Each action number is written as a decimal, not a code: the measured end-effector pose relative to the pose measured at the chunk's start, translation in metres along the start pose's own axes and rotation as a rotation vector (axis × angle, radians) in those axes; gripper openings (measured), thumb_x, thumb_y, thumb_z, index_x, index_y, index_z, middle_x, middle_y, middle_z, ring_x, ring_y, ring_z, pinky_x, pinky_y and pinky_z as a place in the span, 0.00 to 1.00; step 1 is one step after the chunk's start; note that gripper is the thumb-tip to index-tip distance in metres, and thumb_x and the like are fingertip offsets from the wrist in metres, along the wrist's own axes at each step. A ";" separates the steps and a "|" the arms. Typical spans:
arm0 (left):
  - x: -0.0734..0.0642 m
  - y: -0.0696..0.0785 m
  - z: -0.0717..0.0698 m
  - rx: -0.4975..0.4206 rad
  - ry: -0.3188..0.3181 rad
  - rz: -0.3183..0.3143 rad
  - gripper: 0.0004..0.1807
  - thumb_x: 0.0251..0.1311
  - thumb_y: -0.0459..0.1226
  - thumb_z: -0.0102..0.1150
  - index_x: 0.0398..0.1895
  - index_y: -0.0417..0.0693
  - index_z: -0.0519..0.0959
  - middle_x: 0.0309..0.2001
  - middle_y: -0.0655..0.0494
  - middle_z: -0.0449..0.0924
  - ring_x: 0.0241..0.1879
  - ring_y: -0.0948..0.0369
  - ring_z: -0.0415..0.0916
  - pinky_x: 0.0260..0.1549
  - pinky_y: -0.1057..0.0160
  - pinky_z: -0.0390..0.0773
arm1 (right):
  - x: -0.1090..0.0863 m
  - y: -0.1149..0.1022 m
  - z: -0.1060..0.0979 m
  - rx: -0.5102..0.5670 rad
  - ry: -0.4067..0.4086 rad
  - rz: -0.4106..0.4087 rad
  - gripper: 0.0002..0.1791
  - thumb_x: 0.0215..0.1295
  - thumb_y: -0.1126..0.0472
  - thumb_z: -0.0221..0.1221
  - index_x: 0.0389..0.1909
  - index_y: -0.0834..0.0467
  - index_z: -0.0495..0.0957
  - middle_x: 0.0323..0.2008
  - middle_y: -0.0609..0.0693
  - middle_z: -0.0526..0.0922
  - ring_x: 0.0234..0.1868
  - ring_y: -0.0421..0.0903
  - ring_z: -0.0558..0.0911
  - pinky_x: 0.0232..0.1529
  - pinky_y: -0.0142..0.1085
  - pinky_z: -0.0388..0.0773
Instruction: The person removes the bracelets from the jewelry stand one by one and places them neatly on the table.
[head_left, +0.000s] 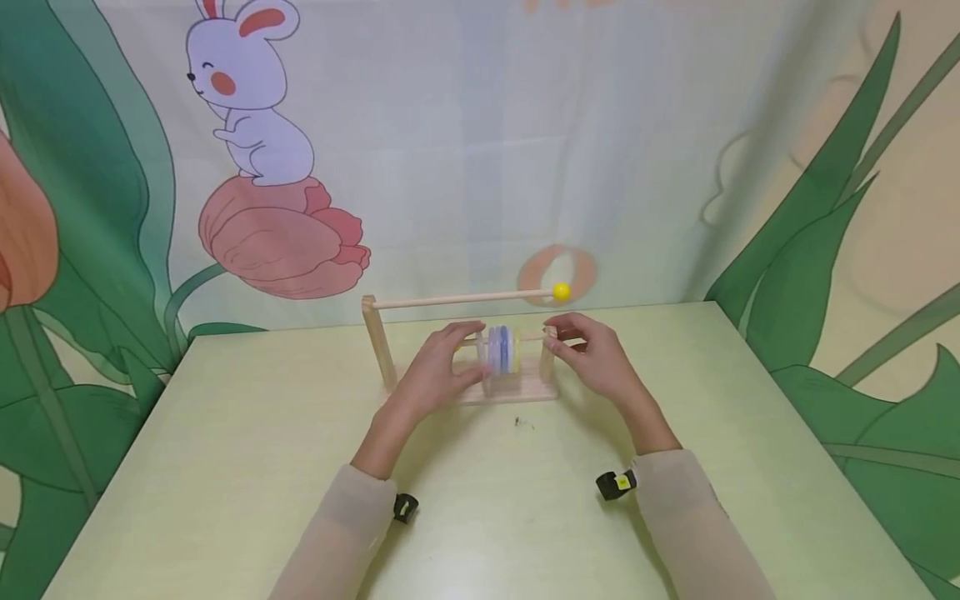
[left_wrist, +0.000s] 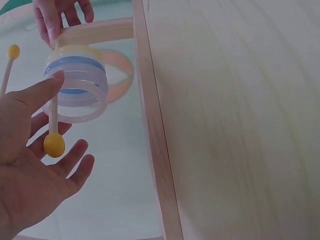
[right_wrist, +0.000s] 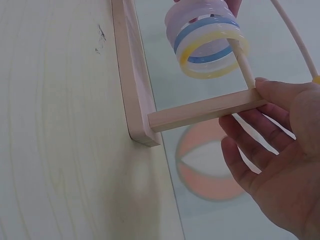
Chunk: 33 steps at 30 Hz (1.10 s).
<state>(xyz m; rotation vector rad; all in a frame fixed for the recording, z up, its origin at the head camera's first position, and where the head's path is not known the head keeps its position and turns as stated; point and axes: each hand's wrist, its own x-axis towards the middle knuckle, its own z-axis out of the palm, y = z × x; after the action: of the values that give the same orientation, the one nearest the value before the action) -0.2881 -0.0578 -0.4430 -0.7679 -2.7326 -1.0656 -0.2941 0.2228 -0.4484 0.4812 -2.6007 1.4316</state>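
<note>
A wooden stand holds two horizontal rods. Several plastic rings point(head_left: 504, 350), white, purple, blue and yellow, hang side by side on the lower rod point(right_wrist: 242, 62). At the left end of the row my left hand point(head_left: 435, 367) holds a pale translucent ring point(left_wrist: 82, 119) between thumb and fingers. The rod's yellow ball end point(left_wrist: 54, 145) sticks out past that ring, in front of the palm. My right hand point(head_left: 596, 358) grips the top of the short wooden post point(right_wrist: 205, 110), thumb on the near side and fingers behind.
Above the rings runs the upper rod point(head_left: 465, 298), fixed to the tall post point(head_left: 379, 346) and tipped with a yellow ball point(head_left: 562, 292). The stand's base point(head_left: 536, 390) lies on the pale table point(head_left: 480, 517). Small dark marks point(head_left: 519, 422) show before it. A printed curtain point(head_left: 420, 167) hangs behind.
</note>
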 end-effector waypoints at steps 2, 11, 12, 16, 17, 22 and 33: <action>-0.001 0.000 0.001 0.002 0.009 -0.003 0.36 0.60 0.44 0.70 0.71 0.53 0.68 0.68 0.55 0.69 0.67 0.51 0.65 0.67 0.50 0.65 | 0.000 -0.001 0.000 -0.005 0.002 0.000 0.19 0.68 0.51 0.63 0.56 0.54 0.78 0.49 0.48 0.83 0.50 0.47 0.81 0.50 0.45 0.80; 0.001 -0.002 0.006 0.012 0.006 -0.012 0.36 0.58 0.42 0.71 0.71 0.56 0.68 0.70 0.56 0.66 0.68 0.50 0.63 0.67 0.49 0.65 | -0.001 -0.002 0.000 -0.018 0.009 0.019 0.19 0.69 0.52 0.62 0.56 0.54 0.78 0.49 0.48 0.83 0.51 0.47 0.81 0.51 0.45 0.80; 0.001 -0.003 0.006 0.014 0.008 -0.016 0.36 0.58 0.42 0.71 0.71 0.57 0.68 0.70 0.56 0.66 0.68 0.50 0.63 0.67 0.49 0.65 | -0.001 -0.002 0.000 -0.014 0.008 0.018 0.19 0.69 0.52 0.62 0.57 0.55 0.78 0.49 0.48 0.83 0.51 0.47 0.81 0.51 0.45 0.80; 0.000 -0.003 0.006 0.024 0.014 -0.025 0.37 0.59 0.43 0.71 0.71 0.57 0.68 0.69 0.56 0.67 0.68 0.51 0.64 0.67 0.50 0.65 | -0.001 -0.001 0.001 -0.008 0.008 0.019 0.19 0.69 0.51 0.62 0.57 0.53 0.78 0.50 0.48 0.83 0.51 0.46 0.81 0.51 0.45 0.80; -0.001 -0.003 0.005 0.028 0.013 -0.027 0.37 0.59 0.43 0.70 0.72 0.58 0.67 0.69 0.57 0.68 0.68 0.51 0.64 0.67 0.50 0.65 | -0.001 -0.001 0.001 -0.005 0.008 0.018 0.19 0.69 0.51 0.62 0.57 0.53 0.78 0.50 0.48 0.83 0.52 0.47 0.81 0.51 0.45 0.80; -0.001 -0.001 0.003 0.033 0.015 -0.007 0.37 0.59 0.44 0.71 0.72 0.56 0.67 0.69 0.58 0.68 0.68 0.52 0.64 0.67 0.51 0.65 | -0.003 -0.001 0.001 -0.004 0.009 0.017 0.20 0.69 0.49 0.61 0.57 0.52 0.77 0.51 0.47 0.82 0.52 0.47 0.80 0.53 0.46 0.80; -0.007 -0.003 -0.006 0.010 0.037 -0.016 0.35 0.59 0.45 0.70 0.70 0.56 0.69 0.68 0.58 0.69 0.66 0.52 0.66 0.65 0.50 0.68 | -0.005 -0.004 0.002 -0.013 0.011 0.007 0.21 0.69 0.49 0.61 0.58 0.55 0.77 0.51 0.48 0.82 0.53 0.49 0.80 0.53 0.48 0.79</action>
<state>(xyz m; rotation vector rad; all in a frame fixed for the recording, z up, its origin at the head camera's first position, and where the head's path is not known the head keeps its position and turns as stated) -0.2843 -0.0664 -0.4418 -0.7182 -2.7157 -1.0573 -0.2878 0.2198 -0.4475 0.4619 -2.6041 1.4143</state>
